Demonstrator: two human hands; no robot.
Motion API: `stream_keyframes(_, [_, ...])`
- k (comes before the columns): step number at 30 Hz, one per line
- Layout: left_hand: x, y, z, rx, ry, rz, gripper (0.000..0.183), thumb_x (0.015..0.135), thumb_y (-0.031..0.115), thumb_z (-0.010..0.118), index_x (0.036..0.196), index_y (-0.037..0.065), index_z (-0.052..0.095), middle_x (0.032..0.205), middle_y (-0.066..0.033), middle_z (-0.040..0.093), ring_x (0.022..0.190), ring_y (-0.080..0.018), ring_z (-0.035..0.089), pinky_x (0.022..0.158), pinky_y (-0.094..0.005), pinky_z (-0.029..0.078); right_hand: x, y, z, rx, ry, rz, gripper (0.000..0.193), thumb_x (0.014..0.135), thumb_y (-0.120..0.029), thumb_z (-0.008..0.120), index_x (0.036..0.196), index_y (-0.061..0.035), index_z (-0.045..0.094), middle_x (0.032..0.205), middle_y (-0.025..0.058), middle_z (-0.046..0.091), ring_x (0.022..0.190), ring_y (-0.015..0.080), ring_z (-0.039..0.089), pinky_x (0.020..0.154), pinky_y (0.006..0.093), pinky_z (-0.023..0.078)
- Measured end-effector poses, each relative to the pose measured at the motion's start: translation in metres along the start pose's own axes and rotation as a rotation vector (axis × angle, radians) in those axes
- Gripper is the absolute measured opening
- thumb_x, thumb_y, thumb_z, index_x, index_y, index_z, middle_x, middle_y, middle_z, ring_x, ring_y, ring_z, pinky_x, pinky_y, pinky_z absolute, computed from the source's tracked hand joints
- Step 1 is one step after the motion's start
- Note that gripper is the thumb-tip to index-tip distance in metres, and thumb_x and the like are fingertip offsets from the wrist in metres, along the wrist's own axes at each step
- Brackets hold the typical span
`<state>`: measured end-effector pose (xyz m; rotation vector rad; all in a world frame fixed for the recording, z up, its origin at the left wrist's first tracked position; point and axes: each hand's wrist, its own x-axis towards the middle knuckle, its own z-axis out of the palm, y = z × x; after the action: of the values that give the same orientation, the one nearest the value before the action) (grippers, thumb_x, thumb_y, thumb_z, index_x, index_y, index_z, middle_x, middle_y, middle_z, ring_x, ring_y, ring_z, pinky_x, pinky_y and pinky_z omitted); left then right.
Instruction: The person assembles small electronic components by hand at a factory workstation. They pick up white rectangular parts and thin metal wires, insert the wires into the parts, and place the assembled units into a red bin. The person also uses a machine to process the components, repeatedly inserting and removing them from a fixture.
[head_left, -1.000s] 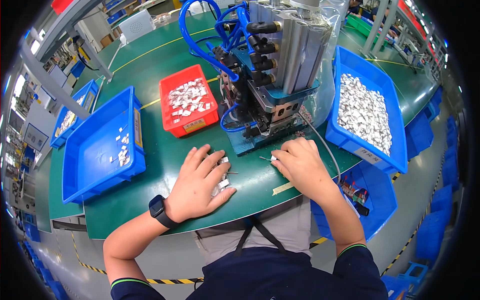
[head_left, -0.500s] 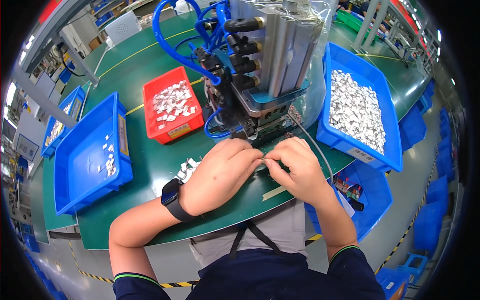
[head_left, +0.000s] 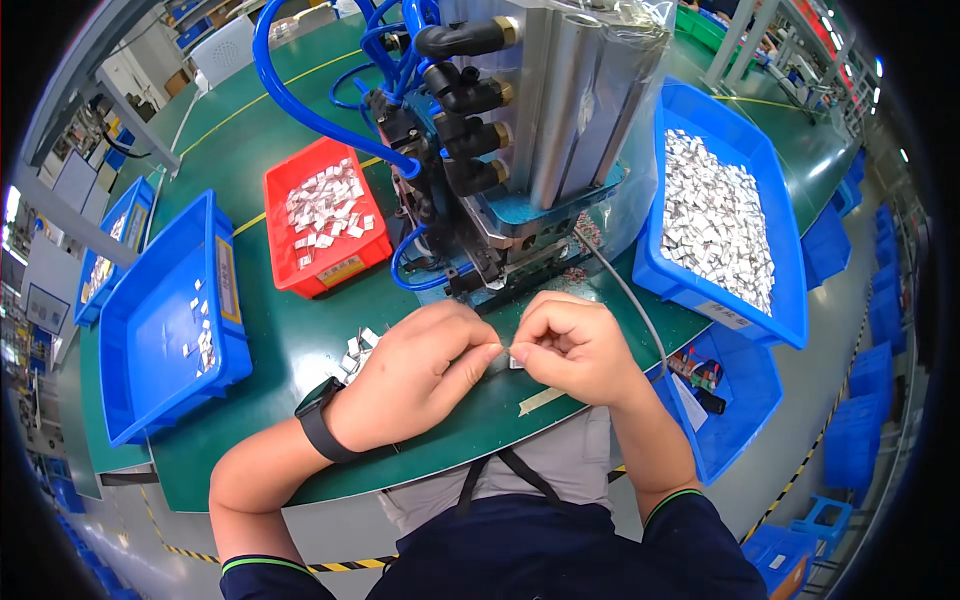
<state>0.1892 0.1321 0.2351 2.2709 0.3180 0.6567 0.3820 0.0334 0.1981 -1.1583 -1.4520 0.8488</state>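
The right hand [head_left: 570,345] pinches a small white piece [head_left: 516,362] between thumb and forefinger, just above the worktop [head_left: 240,420]. The left hand [head_left: 420,375] has its thumb and forefinger closed at the tips, right beside this piece; it seems to hold a thin wire of it (too fine here to be sure). So this one piece, I would judge, is in the middle of its handling.

Under and beyond the left hand lies a loose pile of similar pieces [head_left: 357,350], not in any bin. On the near side of the right hand, a strip of tape [head_left: 541,401] is stuck down. Straight beyond both hands stands a machine [head_left: 545,110] with blue hoses [head_left: 300,115].

Farther to the left of the hands, a red bin [head_left: 300,280] holds many pieces, and a blue bin [head_left: 150,330] only a few. Beyond the right hand, another blue bin [head_left: 680,285] is heaped with them. Which bin is for finished pieces, I cannot tell, but plenty of loose ones remain near the left hand.
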Motion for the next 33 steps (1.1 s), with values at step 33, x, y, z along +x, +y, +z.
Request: stream_keyframes(33, [-0.003, -0.005, 0.003, 0.246, 0.129, 0.212, 0.015, 0.081, 0.002, 0.065, 0.094, 0.001, 0.059, 0.088, -0.0111, 0.060, 0.079, -0.0269, 0.058, 0.071, -0.0365, 0.048, -0.012, -0.016, -0.017, 0.512, 0.112, 0.372, 0.007, 0.088, -0.003, 0.061, 0.082, 0.0018, 0.063, 0.068, 0.0006, 0.055, 0.053, 0.0033, 0.044, 0.044, 0.0202, 0.031])
